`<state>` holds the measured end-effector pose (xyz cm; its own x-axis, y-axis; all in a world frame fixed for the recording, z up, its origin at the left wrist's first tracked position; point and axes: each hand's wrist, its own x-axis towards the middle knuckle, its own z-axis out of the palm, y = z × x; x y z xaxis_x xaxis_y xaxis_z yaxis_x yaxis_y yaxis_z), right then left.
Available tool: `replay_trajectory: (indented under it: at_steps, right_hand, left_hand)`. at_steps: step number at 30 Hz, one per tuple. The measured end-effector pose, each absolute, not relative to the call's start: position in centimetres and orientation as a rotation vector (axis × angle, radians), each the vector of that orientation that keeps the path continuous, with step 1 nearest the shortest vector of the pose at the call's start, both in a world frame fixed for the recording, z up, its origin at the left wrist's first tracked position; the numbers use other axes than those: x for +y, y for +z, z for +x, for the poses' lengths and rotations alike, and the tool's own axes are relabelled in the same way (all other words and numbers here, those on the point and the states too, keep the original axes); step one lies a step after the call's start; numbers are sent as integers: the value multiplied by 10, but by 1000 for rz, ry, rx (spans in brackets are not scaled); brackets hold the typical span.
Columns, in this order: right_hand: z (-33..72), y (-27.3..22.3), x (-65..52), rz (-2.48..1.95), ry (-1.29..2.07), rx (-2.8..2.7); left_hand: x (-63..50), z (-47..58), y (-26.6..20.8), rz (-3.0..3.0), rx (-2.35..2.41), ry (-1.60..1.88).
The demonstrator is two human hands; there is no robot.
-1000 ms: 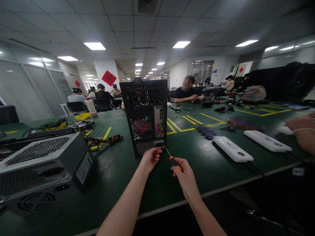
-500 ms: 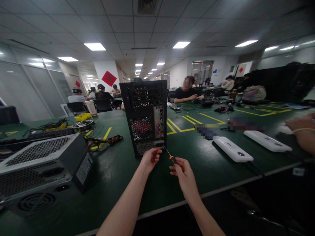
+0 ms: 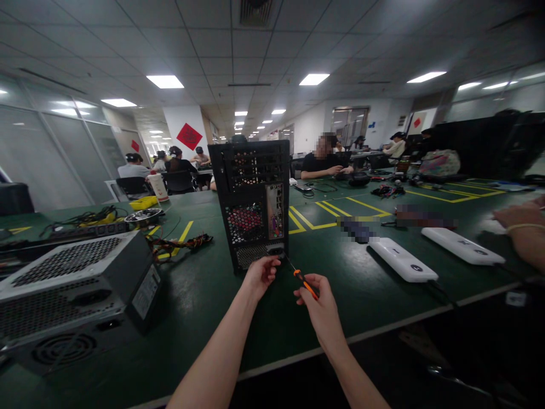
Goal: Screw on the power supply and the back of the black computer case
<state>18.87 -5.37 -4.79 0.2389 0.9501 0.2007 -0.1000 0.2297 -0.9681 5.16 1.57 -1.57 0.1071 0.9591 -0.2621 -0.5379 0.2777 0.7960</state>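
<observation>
The right hand [image 3: 320, 295] gripped a screwdriver [image 3: 305, 283] tilted toward ten o'clock, seemingly so its tip reached the upright computer case [image 3: 251, 196] at twelve; the left hand [image 3: 260, 276] curled its fingers near the base, hold unclear.

Your view is dim; ceiling panels [image 3: 314, 79] glow above the computer case [image 3: 252, 196], the green tabletop [image 3: 357, 267] shines softly either side of it, and patches to its right are pixelated.
</observation>
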Motion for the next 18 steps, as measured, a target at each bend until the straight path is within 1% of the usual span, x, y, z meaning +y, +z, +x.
replay_trajectory:
  at_steps: [6, 10, 16, 18]
  right_hand:
    - [188, -48, -54, -1056, 1026, -1049]
    - [187, -51, -52, -1084, 1018, -1082]
    - [190, -49, -52, -1147, 784, -1139]
    - [190, -47, -53, -1181, 755, -1158]
  left_hand:
    - [17, 51, -17, 605, 880, 1197]
    - [17, 51, -17, 597, 875, 1194]
    - [16, 52, -14, 590, 895, 1195]
    - [16, 52, -14, 588, 898, 1196]
